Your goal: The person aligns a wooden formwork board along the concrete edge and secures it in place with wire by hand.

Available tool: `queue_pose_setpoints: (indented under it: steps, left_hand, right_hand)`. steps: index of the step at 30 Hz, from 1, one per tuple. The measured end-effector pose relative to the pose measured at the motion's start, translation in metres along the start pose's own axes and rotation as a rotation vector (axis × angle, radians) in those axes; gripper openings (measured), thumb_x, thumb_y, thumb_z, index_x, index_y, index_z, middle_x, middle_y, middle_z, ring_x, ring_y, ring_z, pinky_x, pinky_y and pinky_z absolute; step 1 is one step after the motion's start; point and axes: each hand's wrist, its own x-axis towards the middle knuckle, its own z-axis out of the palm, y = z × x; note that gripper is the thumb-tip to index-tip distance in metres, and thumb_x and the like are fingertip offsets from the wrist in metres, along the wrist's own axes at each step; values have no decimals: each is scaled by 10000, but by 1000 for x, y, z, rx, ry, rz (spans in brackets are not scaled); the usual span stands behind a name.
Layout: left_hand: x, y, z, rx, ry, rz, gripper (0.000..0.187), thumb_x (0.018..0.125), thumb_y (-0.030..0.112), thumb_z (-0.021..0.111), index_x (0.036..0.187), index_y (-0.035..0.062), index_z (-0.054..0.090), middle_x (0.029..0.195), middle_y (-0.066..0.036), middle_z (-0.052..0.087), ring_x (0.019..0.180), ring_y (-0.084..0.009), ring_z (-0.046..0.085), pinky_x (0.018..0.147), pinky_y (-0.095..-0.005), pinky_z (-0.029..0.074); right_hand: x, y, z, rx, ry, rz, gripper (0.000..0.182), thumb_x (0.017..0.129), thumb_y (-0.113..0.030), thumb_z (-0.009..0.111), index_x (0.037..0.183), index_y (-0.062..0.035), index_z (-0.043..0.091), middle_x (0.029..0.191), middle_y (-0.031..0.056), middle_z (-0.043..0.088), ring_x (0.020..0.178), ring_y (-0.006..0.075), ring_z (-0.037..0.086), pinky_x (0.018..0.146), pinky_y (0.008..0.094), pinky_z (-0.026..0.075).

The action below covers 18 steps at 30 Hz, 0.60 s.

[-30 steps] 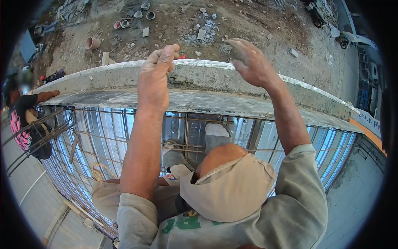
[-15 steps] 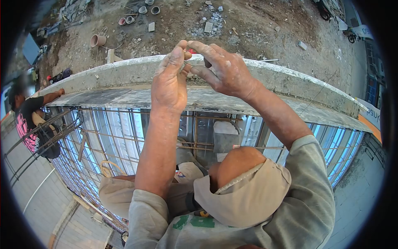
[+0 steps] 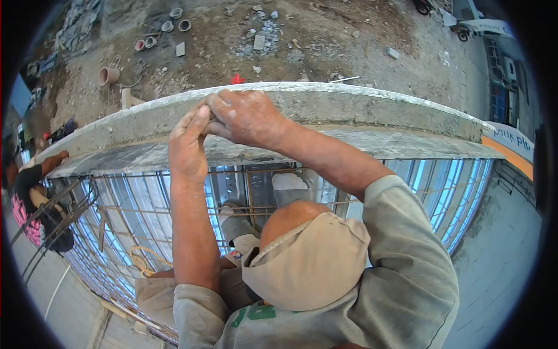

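My left hand (image 3: 189,136) is raised in front of the concrete ledge, its thumb and fingers pinched together. Against its fingertips presses my right hand (image 3: 251,119), fingers bent and closed, with pale dust on the skin. Whatever lies between the fingers is too small or hidden to make out. Behind both hands runs the concrete ledge (image 3: 349,107), with a whitish top edge. Just beyond that edge, above the right hand, a small red object (image 3: 236,78) shows.
Below the ledge is a grid of steel rebar (image 3: 139,218) over ribbed metal sheeting. Another person (image 3: 38,203) works at the far left near protruding bars. Beyond the ledge lie a large bucket (image 3: 108,75), several smaller buckets, rubble (image 3: 261,29) and a pale block (image 3: 258,42).
The view has shifted, and both hands now appear lower and further left. My right hand's fingers, partly spread before, have closed in against the left fingertips. The red object is now uncovered.
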Motion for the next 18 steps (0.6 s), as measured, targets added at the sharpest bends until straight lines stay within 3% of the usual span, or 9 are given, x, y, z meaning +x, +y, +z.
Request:
queue_pose_setpoints:
  steps: [6, 8, 10, 11, 12, 13, 15, 17, 18]
  left_hand:
    - [13, -15, 4, -109, -18, -62, 326, 870, 214, 618, 1131, 17, 623, 1039, -45, 642, 1008, -153, 536, 901, -327, 350]
    - [14, -18, 10, -171, -25, -89, 325, 908, 232, 581, 1172, 43, 592, 1149, -37, 597, 1097, -160, 491, 942, -353, 349]
    - [16, -11, 29, -210, 22, -123, 318, 905, 225, 576, 1170, 50, 588, 1175, -41, 596, 1137, -164, 471, 950, -363, 344]
    - [16, -3, 38, -234, 4, -57, 292, 902, 217, 573, 1144, 55, 592, 1187, -50, 596, 1147, -172, 474, 954, -368, 342]
    - [15, 10, 49, -260, -15, 7, 267, 899, 210, 571, 1118, 59, 595, 1199, -60, 596, 1156, -180, 477, 957, -372, 340]
    - [14, 29, 59, -260, 55, 71, 165, 896, 189, 556, 994, 67, 605, 1218, -78, 594, 1188, -203, 486, 972, -377, 341]
    - [14, 64, 60, -306, -8, 202, 111, 889, 170, 551, 871, 66, 586, 1164, -115, 624, 1154, -245, 538, 980, -396, 361]
    - [26, 85, 41, -378, -123, 343, 112, 885, 150, 544, 815, 68, 573, 961, -126, 671, 1042, -269, 612, 936, -415, 415]
    - [21, 90, 33, -362, -124, 319, 112, 885, 150, 544, 815, 68, 573, 961, -126, 671, 1042, -269, 612, 936, -415, 415]
  right_hand:
    - [-11, 4, -2, -76, -76, 89, 448, 830, -315, 616, 1112, 17, 512, 716, 93, 618, 551, 251, 638, 439, 350, 504]
    - [-18, 6, -6, -111, -58, 86, 484, 837, -301, 602, 1158, 43, 487, 721, 100, 627, 537, 242, 638, 427, 341, 500]
    - [-15, 5, -26, -115, -32, 112, 542, 829, -266, 608, 1216, 79, 449, 757, 103, 645, 563, 236, 647, 478, 346, 521]
    - [-17, 4, -39, -142, -6, 113, 581, 817, -259, 636, 1271, 47, 440, 883, 125, 652, 775, 261, 668, 650, 381, 547]
    - [-20, 1, -58, -193, 111, 86, 590, 803, -241, 645, 1286, 31, 443, 953, 134, 637, 887, 269, 632, 761, 402, 507]
    - [-28, -4, -78, -243, 225, 59, 602, 790, -224, 655, 1301, 15, 446, 1022, 142, 622, 1000, 278, 596, 871, 424, 467]
    - [-66, -13, -121, -205, 300, 188, 606, 797, -234, 678, 1324, -37, 451, 1120, 148, 580, 1109, 293, 520, 967, 435, 403]
    - [-120, -18, -173, -320, 397, 411, 478, 856, -206, 633, 1276, -25, 492, 1110, 166, 583, 1062, 285, 552, 910, 385, 458]
    - [-153, -21, -191, -263, 455, 659, 371, 881, -173, 593, 1213, -15, 538, 1076, 166, 604, 1007, 279, 585, 852, 365, 482]
